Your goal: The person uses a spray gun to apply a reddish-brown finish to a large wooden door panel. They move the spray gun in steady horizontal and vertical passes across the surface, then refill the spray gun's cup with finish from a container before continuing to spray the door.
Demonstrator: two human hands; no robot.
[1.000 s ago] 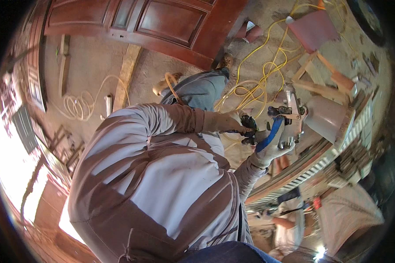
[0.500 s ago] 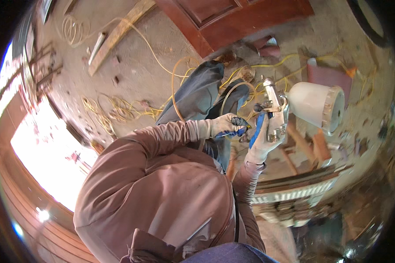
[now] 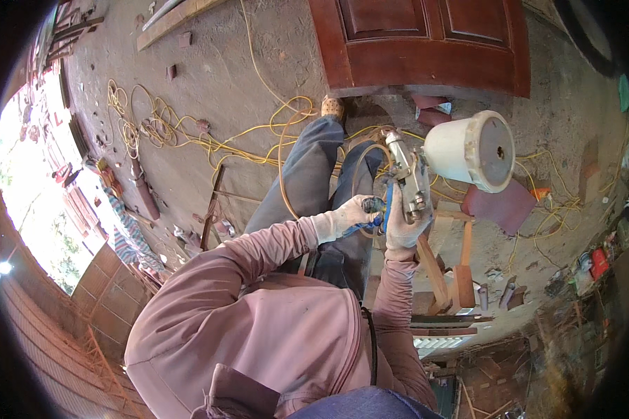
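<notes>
My right hand (image 3: pixel 404 230), in a white glove with blue coating, grips a metal spray gun (image 3: pixel 414 178) by its handle. A large white paint cup (image 3: pixel 451 149) with a ring-shaped lid sticks out to the right of the gun. My left hand (image 3: pixel 349 218), gloved the same way and dirty at the fingertips, is closed around the end of a yellowish hose (image 3: pixel 284 171) beside the bottom of the gun's handle. Its fingers nearly touch the right hand. The fitting between the hands is mostly hidden.
A red-brown panelled door (image 3: pixel 426 66) stands ahead of my legs. Yellow hose (image 3: pixel 162 126) lies in loose coils across the floor. Wooden pieces (image 3: pixel 461 283) and a dark red sheet (image 3: pixel 497 206) lie at the right. A timber plank (image 3: pixel 178 22) rests at the far left.
My view has turned, so the door and floor items appear shifted. The spray gun has come a little left, and my two hands are now closer together.
</notes>
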